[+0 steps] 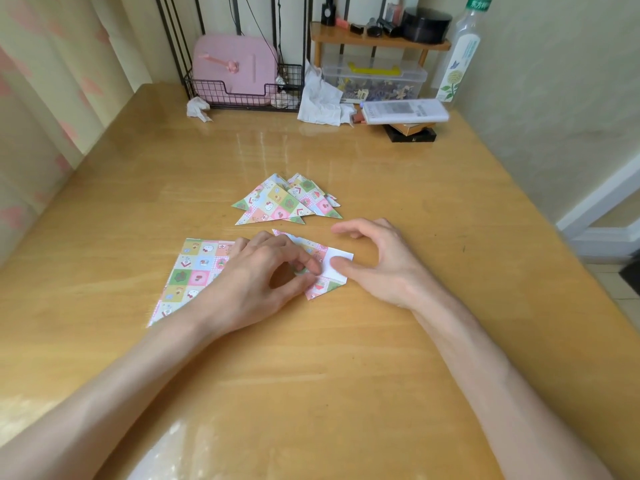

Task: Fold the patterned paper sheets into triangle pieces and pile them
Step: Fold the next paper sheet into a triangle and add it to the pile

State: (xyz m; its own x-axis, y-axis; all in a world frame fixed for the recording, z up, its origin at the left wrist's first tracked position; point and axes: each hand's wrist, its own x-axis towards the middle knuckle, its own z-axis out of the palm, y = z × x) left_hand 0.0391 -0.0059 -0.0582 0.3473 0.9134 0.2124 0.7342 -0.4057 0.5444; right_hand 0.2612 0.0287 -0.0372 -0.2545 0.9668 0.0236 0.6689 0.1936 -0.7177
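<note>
Left grip (273, 271) pinches sheet (317, 251), right grip (377, 261) presses

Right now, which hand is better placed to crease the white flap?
Right. The right hand has its thumb on the white flap; the left hand pinches the patterned sheet beside it.

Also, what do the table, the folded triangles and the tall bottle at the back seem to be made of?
Table: looks like wood or veneer under glossy varnish; grain lines and bright reflections show.
Folded triangles: thin printed paper, matte; sharp creases, and the half-folded piece shows a white back.
Bottle: probably clear plastic, though glass is possible; see-through body, printed label.
</note>
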